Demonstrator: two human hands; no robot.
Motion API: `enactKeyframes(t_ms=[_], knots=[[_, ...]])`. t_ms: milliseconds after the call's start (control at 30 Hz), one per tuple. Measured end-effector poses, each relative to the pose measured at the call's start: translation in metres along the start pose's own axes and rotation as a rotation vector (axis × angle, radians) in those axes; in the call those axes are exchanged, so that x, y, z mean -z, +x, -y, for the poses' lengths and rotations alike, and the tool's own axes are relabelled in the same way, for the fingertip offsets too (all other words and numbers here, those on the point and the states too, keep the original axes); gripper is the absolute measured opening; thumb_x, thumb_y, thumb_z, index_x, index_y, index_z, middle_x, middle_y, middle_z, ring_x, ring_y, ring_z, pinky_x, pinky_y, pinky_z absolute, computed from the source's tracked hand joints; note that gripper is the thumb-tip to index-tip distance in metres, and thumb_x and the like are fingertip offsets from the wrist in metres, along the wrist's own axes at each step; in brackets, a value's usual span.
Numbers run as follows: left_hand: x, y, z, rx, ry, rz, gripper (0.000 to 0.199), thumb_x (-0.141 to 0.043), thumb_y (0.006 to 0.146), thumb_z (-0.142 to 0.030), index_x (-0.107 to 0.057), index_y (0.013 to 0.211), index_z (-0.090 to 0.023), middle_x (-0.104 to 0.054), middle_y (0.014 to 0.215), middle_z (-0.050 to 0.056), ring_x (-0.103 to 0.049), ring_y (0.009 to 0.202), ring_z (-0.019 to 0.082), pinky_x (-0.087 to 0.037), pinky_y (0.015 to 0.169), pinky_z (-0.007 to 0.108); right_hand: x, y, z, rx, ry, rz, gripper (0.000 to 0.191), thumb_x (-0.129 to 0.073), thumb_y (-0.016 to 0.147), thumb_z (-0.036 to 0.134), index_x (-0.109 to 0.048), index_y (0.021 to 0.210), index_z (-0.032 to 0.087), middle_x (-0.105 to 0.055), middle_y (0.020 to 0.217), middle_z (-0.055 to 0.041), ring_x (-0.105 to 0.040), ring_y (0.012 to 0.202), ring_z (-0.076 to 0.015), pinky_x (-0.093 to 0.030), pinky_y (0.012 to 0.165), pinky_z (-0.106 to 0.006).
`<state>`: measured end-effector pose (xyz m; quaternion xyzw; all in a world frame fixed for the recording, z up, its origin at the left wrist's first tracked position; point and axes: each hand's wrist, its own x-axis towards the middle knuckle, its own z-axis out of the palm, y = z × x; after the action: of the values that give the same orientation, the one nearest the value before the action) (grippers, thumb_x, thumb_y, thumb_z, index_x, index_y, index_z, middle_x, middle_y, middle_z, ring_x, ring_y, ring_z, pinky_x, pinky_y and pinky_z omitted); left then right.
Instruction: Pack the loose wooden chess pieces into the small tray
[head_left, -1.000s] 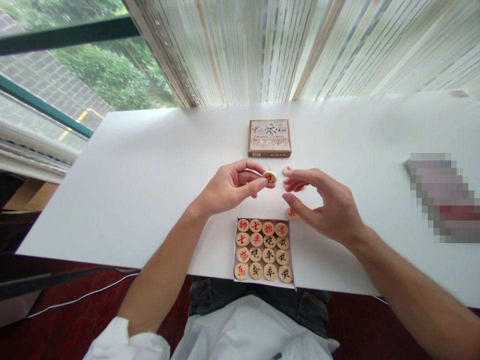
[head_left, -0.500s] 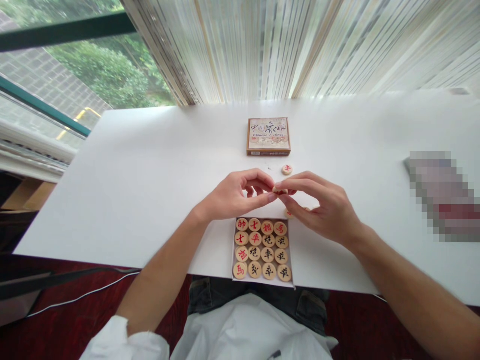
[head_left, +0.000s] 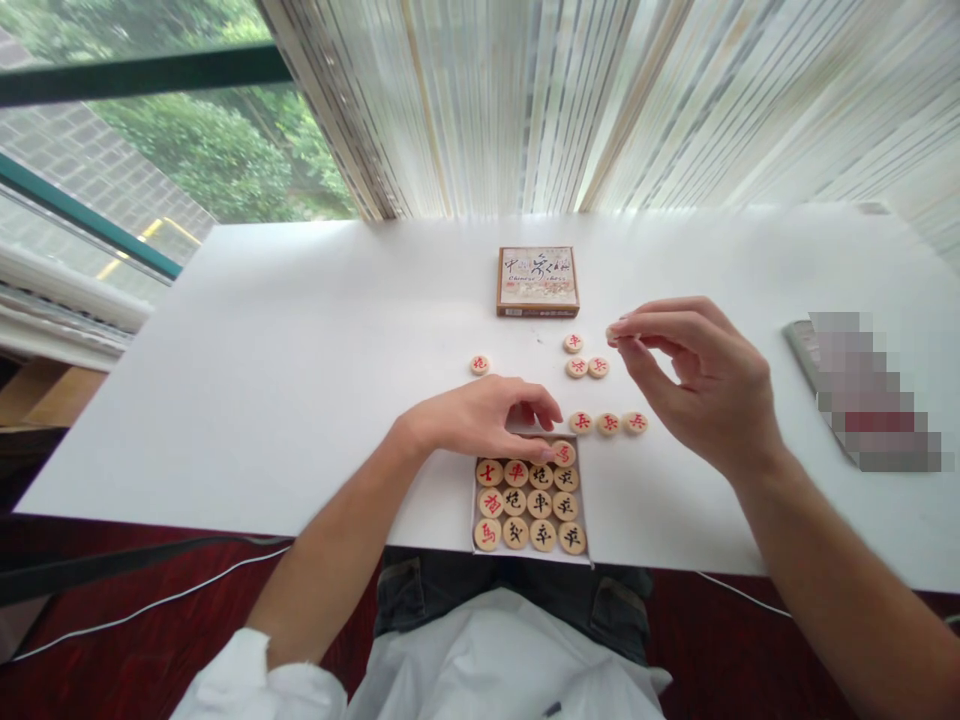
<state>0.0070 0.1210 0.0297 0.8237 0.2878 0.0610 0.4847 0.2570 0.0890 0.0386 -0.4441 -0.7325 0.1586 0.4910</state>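
Note:
My right hand pinches a round wooden Chinese chess piece between thumb and fingertips, raised over the table; its marking is hidden. Over the back edge of a shallow tray, my left hand has thumb and fingers apart. Its thumb tip is at a red-lettered piece in the corner. Rows of red- and black-lettered pieces fill the tray, part of the back row being covered by my left hand. Beyond the tray lie loose red pieces: a row, a pair with one piece behind it, and another farther left.
A Chinese chess box lies on the white table behind the pieces. To the right is a flat, blurred-out object. The table's front edge runs close to my body. Blinds and a window stand behind.
My hands have parted. The right has moved right and away from me with a piece; the left has come down to the tray's back edge. More loose pieces now show.

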Motion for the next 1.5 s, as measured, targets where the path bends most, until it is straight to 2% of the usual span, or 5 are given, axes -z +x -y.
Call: enactKeyframes(t_ms=[200, 533, 867, 1267, 1500], knots=[[0.001, -0.001, 0.002, -0.053, 0.042, 0.02, 0.035, -0.076, 0.089, -0.039, -0.071, 0.117, -0.019, -0.075, 0.109, 0.006, -0.068, 0.098, 0.019, -0.054, 0.087, 0.031, 0.007, -0.035, 0.041, -0.09, 0.096, 0.186, 0.022, -0.068, 0.096, 0.017, -0.073, 0.113, 0.03, -0.068, 0.11, -0.0071, -0.071, 0.102, -0.0229, -0.063, 0.084, -0.037], [0.0, -0.002, 0.003, -0.046, 0.049, 0.011, 0.033, -0.073, 0.089, -0.034, -0.07, 0.117, -0.016, -0.076, 0.112, 0.008, -0.069, 0.101, 0.02, -0.054, 0.089, 0.032, -0.025, -0.078, 0.069, -0.359, -0.034, 0.442, 0.009, -0.062, 0.101, 0.024, -0.07, 0.102, 0.029, -0.072, 0.095, -0.001, -0.067, 0.084, -0.0178, -0.058, 0.074, -0.03], [0.001, -0.003, 0.006, -0.061, 0.026, -0.006, 0.032, -0.073, 0.089, -0.036, -0.071, 0.115, -0.017, -0.076, 0.112, 0.009, -0.07, 0.101, 0.021, -0.055, 0.089, 0.033, -0.04, -0.083, 0.06, -0.02, -0.264, 0.33, 0.009, -0.061, 0.1, 0.018, -0.067, 0.103, 0.024, -0.07, 0.09, -0.0058, -0.065, 0.084, -0.0231, -0.059, 0.075, -0.04], [0.001, -0.002, 0.006, -0.06, 0.038, -0.015, 0.03, -0.073, 0.09, -0.035, -0.071, 0.114, -0.017, -0.077, 0.111, 0.008, -0.071, 0.1, 0.02, -0.055, 0.088, 0.032, -0.032, -0.096, 0.068, 0.124, -0.296, 0.422, 0.021, -0.062, 0.097, 0.011, -0.066, 0.115, 0.02, -0.074, 0.108, -0.0103, -0.067, 0.094, -0.0273, -0.062, 0.08, -0.046], [0.001, -0.002, 0.008, -0.06, 0.002, -0.011, 0.031, -0.073, 0.09, -0.034, -0.071, 0.115, -0.017, -0.077, 0.111, 0.007, -0.071, 0.098, 0.019, -0.055, 0.088, 0.031, -0.023, -0.082, 0.058, 0.149, -0.266, 0.337, 0.026, -0.065, 0.095, 0.009, -0.067, 0.117, 0.023, -0.074, 0.108, -0.0088, -0.067, 0.095, -0.025, -0.061, 0.086, -0.046]])
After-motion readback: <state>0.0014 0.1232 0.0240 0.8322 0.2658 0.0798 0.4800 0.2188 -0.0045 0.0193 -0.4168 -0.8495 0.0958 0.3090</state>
